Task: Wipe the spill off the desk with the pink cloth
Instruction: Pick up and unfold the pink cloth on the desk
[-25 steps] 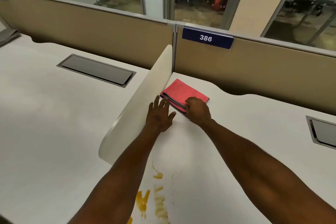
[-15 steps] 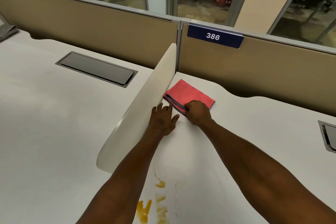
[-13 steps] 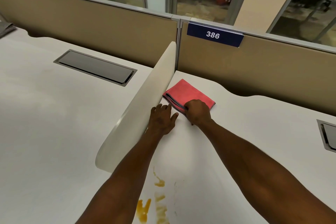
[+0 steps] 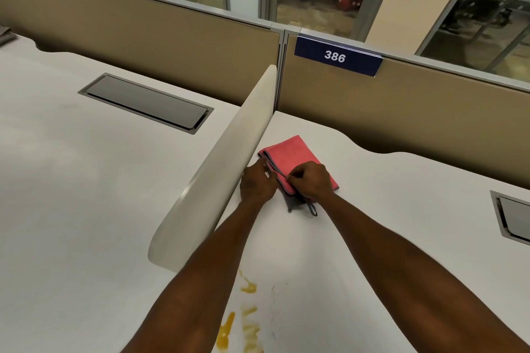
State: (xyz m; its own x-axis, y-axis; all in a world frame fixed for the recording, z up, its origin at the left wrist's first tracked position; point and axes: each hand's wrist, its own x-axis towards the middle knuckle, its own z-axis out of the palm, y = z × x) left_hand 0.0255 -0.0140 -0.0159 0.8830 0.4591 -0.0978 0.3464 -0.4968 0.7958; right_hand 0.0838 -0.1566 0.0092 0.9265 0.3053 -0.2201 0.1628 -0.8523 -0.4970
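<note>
1. One view only, the head camera, looking down over both forearms at a white desk (image 4: 387,209).
2. Pink cloth (image 4: 292,159): folded flat in several layers, grey trim along the edges, lying on the desk far of centre, just right of the curved white divider (image 4: 218,169) and near the tan partition (image 4: 430,112). A grey hanging loop (image 4: 312,209) pokes out at its near edge.
3. Right hand (image 4: 311,180): resting on the cloth's near half, thumb and forefinger closed together in a pinch on the grey-trimmed edge of a layer; other fingers curled.
4. Left hand (image 4: 256,185): at the cloth's left edge, fingers bent and close together, tips touching the fold beside the divider. Cannot tell if it actually grips a layer or only steadies it.
5. Spill (image 4: 243,321): yellow-orange streaks and blobs on the desk near the bottom edge, between the forearms, well apart from the cloth. Not yet wiped.
6. Handling, judged: light, soft, limp fabric; will droop and unfold if lifted by one layer. Looks like microfibre, so likely grippy, not slippery, not fragile.
7. Where to hold, judged: bunch all layers at the near folded edge or press a flat palm on top; pinching a single trim edge risks the stack opening.
8. Drag or carry it toward the near side to reach the spill.
</note>
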